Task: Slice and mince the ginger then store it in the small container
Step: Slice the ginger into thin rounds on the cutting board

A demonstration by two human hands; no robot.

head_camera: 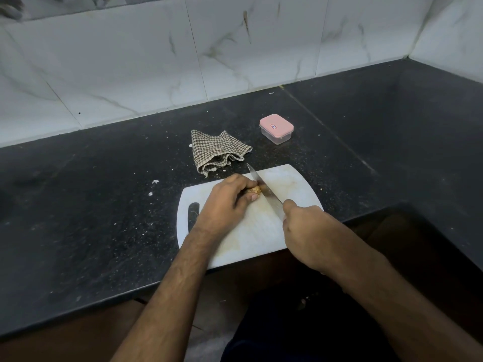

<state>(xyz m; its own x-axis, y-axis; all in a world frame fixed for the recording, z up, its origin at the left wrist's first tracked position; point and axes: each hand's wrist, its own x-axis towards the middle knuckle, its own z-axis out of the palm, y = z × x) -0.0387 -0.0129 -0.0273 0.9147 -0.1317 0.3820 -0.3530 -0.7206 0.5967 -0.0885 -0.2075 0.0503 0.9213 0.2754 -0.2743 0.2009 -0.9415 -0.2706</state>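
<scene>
Left hand (226, 202) pins ginger (254, 190) — right hand (308, 232) grips knife (264, 190).

the left hand (226, 202) hides most of the ginger (254, 190); the right hand (308, 233) covers the knife (264, 190) handle.
</scene>
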